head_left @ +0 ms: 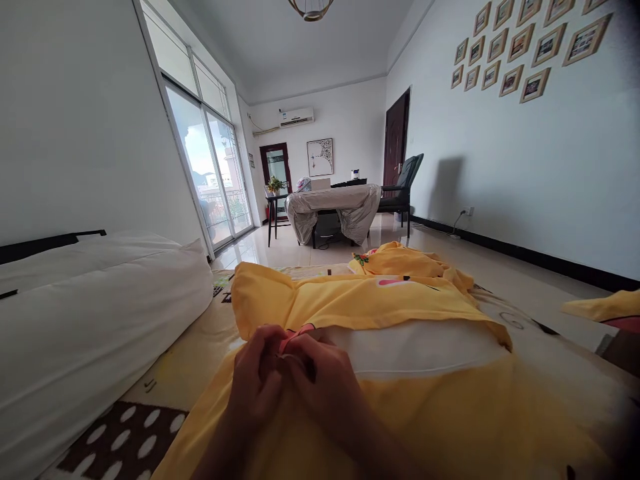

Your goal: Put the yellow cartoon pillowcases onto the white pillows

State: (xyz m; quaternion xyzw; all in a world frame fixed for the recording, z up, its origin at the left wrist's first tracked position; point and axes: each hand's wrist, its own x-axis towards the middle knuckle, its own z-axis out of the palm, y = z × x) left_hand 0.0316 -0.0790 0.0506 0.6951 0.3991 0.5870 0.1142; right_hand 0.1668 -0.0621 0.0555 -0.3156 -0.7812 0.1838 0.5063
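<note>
A yellow pillowcase (380,300) lies around a white pillow (415,347), whose long side shows through the gap in the cover. At the left end of this gap, my left hand (260,367) is closed on the cover's edge. My right hand (320,367) is beside it, its fingers pinching the same edge, where a red-pink patch (295,338) shows between the hands. The fingertips almost meet, and the exact fold they hold is partly hidden.
A large white cushion (100,300) stands at the left. Behind the pillow lies more yellow cloth (410,260). A patterned sheet (200,360) lies beneath. Farther back are a covered table (333,200) and a dark chair (407,183). Yellow fabric (607,305) shows at the right edge.
</note>
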